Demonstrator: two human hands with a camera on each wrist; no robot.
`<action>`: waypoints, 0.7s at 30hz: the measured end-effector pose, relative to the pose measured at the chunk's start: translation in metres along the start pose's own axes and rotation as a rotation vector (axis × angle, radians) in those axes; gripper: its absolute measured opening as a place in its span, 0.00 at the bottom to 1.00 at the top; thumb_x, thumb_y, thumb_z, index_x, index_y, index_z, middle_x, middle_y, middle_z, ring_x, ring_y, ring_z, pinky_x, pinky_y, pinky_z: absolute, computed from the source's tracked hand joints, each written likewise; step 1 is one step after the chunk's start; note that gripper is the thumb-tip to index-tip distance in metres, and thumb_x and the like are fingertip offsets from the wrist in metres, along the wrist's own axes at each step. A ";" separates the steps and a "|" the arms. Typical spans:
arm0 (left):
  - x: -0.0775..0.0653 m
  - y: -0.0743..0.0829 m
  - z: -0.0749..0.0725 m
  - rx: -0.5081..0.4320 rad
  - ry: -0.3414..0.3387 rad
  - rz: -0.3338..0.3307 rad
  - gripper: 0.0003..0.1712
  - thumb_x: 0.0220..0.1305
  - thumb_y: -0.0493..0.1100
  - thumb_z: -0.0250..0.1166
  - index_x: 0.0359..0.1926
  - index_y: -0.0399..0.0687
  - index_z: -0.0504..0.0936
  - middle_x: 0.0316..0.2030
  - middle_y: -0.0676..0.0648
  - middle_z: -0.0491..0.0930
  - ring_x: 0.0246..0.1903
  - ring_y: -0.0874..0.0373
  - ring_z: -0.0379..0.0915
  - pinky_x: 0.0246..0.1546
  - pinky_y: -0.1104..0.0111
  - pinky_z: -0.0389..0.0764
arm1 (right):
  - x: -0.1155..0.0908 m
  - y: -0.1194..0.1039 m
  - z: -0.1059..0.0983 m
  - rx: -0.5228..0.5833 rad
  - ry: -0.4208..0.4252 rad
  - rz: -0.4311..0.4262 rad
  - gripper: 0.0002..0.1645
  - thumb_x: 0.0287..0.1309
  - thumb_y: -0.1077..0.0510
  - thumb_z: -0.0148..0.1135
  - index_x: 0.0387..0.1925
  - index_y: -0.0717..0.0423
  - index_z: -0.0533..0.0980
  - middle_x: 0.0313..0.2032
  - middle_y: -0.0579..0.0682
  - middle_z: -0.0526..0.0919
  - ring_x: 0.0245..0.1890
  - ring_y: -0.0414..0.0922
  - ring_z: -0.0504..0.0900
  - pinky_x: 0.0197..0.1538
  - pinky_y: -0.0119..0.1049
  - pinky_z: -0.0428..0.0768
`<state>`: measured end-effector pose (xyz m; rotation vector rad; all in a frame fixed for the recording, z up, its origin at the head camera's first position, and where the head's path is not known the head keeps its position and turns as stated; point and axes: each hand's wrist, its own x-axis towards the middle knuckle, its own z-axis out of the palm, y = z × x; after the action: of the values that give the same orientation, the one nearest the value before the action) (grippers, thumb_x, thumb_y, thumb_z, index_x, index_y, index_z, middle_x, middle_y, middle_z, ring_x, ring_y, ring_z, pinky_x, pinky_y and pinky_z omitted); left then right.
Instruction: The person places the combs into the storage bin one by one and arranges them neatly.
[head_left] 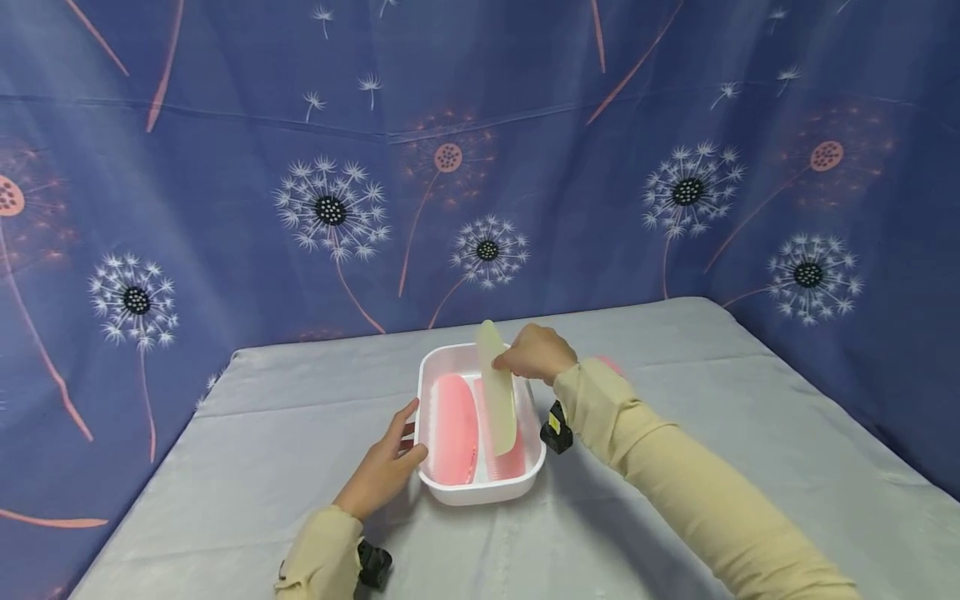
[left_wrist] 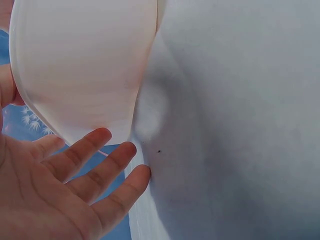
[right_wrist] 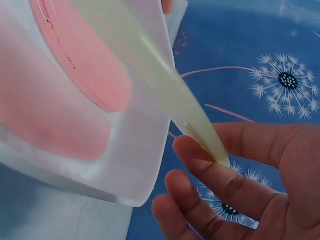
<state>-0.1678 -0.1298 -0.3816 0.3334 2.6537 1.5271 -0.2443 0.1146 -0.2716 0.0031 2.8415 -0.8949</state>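
Note:
A white plastic tray [head_left: 480, 493] stands on the cloth-covered table. Two pink combs lie inside it: one [head_left: 454, 429] along the left, another [head_left: 508, 467] on the right, partly covered. My right hand [head_left: 538, 353] pinches a pale green comb [head_left: 498, 400] by its far end, between thumb and index finger; in the right wrist view the other fingers of this hand [right_wrist: 235, 175] stay free. The green comb slants over the right pink comb. My left hand [head_left: 382, 468] is at the tray's left side, thumb near the rim, its fingers [left_wrist: 102, 172] loosely extended against or beside the outer wall.
Something pink [head_left: 611, 364] shows behind the right sleeve, mostly hidden. Pale grey cloth covers the table [head_left: 285, 450]. A blue curtain [head_left: 570, 208] with dandelion prints hangs at the table's back and sides.

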 end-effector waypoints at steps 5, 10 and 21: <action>0.001 0.002 0.000 -0.002 -0.003 -0.003 0.40 0.68 0.39 0.54 0.80 0.43 0.54 0.66 0.29 0.69 0.62 0.35 0.71 0.64 0.42 0.69 | 0.000 -0.002 0.005 -0.065 0.002 0.002 0.24 0.57 0.48 0.66 0.13 0.48 0.66 0.21 0.46 0.69 0.22 0.44 0.67 0.26 0.37 0.67; 0.000 0.002 -0.001 -0.010 -0.005 -0.009 0.41 0.68 0.40 0.55 0.80 0.44 0.53 0.67 0.29 0.69 0.63 0.35 0.71 0.64 0.42 0.69 | 0.002 -0.005 0.011 -0.125 0.003 0.006 0.18 0.56 0.47 0.65 0.17 0.48 0.71 0.22 0.47 0.75 0.23 0.45 0.72 0.27 0.38 0.70; 0.003 0.002 -0.002 -0.008 -0.004 -0.016 0.41 0.68 0.41 0.55 0.79 0.44 0.54 0.66 0.29 0.70 0.62 0.36 0.71 0.63 0.42 0.69 | 0.004 -0.007 0.023 -0.199 0.007 -0.013 0.13 0.55 0.52 0.62 0.19 0.50 0.73 0.27 0.50 0.79 0.31 0.49 0.76 0.32 0.41 0.71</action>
<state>-0.1704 -0.1299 -0.3783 0.3132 2.6400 1.5299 -0.2454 0.0954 -0.2863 -0.0364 2.9264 -0.6122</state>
